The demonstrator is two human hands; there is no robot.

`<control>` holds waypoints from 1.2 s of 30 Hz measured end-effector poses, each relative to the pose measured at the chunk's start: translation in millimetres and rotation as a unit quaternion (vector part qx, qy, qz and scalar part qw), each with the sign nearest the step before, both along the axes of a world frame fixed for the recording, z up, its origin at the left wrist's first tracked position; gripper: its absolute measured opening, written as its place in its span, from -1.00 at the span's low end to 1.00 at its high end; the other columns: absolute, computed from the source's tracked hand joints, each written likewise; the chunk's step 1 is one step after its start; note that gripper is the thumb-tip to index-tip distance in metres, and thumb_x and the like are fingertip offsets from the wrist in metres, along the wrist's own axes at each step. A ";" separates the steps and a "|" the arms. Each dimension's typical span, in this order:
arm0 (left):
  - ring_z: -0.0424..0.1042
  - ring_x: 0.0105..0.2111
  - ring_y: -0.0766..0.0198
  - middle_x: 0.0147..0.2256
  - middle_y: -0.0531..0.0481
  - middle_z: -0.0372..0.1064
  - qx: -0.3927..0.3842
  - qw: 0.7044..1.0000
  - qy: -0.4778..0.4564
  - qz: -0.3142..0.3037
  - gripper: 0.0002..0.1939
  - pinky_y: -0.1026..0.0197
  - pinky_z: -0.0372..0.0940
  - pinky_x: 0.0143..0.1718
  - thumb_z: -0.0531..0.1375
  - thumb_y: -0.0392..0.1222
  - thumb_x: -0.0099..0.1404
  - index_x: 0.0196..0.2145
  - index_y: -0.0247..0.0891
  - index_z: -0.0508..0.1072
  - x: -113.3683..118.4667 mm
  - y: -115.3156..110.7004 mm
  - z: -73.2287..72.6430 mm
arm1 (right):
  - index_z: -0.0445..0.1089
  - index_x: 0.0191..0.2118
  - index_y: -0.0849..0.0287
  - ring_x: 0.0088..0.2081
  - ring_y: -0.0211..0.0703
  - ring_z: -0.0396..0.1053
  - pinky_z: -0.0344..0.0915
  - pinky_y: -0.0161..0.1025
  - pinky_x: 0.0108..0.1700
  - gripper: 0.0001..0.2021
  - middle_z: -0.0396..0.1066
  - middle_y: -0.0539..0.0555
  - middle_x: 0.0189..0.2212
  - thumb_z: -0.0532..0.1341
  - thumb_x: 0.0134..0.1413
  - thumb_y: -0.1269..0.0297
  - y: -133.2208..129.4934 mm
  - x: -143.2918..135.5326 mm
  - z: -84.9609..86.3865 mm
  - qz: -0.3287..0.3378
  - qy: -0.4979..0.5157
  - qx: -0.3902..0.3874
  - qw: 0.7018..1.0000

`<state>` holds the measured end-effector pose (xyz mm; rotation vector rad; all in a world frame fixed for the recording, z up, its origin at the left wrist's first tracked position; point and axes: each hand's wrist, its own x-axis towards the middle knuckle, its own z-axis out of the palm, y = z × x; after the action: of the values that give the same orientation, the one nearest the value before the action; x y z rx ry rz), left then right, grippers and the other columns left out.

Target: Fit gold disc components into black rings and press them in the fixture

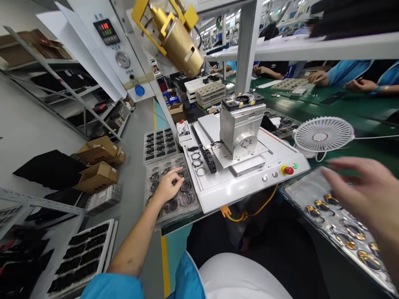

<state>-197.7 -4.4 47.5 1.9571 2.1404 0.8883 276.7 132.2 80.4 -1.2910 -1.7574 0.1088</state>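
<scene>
My left hand (169, 184) is over the clear tray of round rings (162, 166) left of the white machine (215, 189). Its thumb and index finger curl toward each other; whatever they hold, if anything, is too small to make out. Off to the right, my right hand (364, 193) hovers with fingers apart and nothing in them, above a tray of gold-tinted round parts (344, 240). Several rings (197, 162) lie on the left side of the machine's top. A metal block fixture (240, 131) with a black top plate (243, 101) stands at the machine's middle.
A gold cylindrical head (183, 52) hangs over the machine. A red button (288, 170) sits at its front right, and a white fan (323, 135) stands beyond. Another compartment tray (159, 144) lies behind the ring tray. Other people's hands (319, 78) are across the green bench (330, 108).
</scene>
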 end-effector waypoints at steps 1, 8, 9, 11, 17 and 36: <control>0.55 0.02 -0.01 0.07 -0.24 0.53 0.024 1.000 -0.017 0.001 -0.70 -0.10 0.41 0.09 0.15 -0.06 0.35 -0.52 -0.18 0.40 2.3 -1.5 3.1 | 0.48 -0.19 -0.12 -0.36 0.07 0.48 0.43 0.07 -0.34 -0.85 0.50 0.18 -0.19 0.30 0.11 0.08 10.5 -21.6 18.3 0.061 0.020 0.022 0.998; 0.59 -0.07 -0.04 -0.08 -0.26 0.61 0.109 0.975 -0.185 0.048 -0.65 -0.12 0.43 0.05 0.27 0.10 0.27 -0.47 -0.23 0.51 9.4 -5.5 23.6 | 0.52 -0.20 0.13 0.07 0.14 0.40 0.32 0.10 0.13 -0.83 0.52 0.17 -0.04 0.23 0.08 0.32 115.4 -150.9 140.5 0.294 -0.104 0.116 0.943; 0.59 -0.06 -0.05 -0.07 -0.28 0.61 0.109 0.969 -0.215 0.049 -0.63 -0.12 0.44 0.04 0.29 0.14 0.25 -0.45 -0.24 0.52 8.9 -6.1 25.0 | 0.55 -0.20 0.11 0.01 0.12 0.43 0.35 0.08 0.10 -0.82 0.54 0.13 -0.10 0.26 0.05 0.33 128.4 -157.9 152.5 0.314 -0.140 0.073 0.936; 0.58 -0.02 -0.07 -0.02 -0.31 0.59 0.103 0.960 -0.258 0.046 -0.59 -0.12 0.44 0.07 0.32 0.19 0.22 -0.42 -0.26 0.54 8.6 -8.6 27.1 | 0.58 -0.20 0.06 -0.14 0.05 0.48 0.41 0.00 -0.02 -0.82 0.56 0.04 -0.23 0.33 0.01 0.34 148.7 -166.0 171.8 0.350 -0.198 -0.022 0.915; 0.49 0.13 -0.09 0.20 -0.27 0.42 0.067 0.950 -0.304 0.004 -0.58 -0.15 0.44 0.14 0.23 0.17 0.34 -0.17 -0.26 0.63 16.6 -12.8 46.5 | 0.55 -0.39 0.22 -0.24 -0.17 0.51 0.40 -0.01 0.08 -0.91 0.47 -0.07 -0.39 0.44 0.01 0.35 164.0 -171.2 189.5 0.402 -0.053 -0.125 0.906; 0.60 -0.23 0.06 -0.44 -0.09 0.58 0.071 0.952 0.146 -0.258 -0.66 0.05 0.41 -0.06 0.15 -0.16 0.40 -0.46 -0.29 0.62 140.2 212.5 217.0 | 0.48 -0.11 0.10 0.00 0.09 0.52 0.50 0.06 0.08 -0.65 0.56 0.17 -0.07 0.46 0.03 0.09 27.1 -58.8 43.2 0.325 0.306 -0.102 0.889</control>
<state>-57.5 208.2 264.6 2.6819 1.5666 0.7022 217.9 159.3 123.6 -0.6303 -1.5556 0.9951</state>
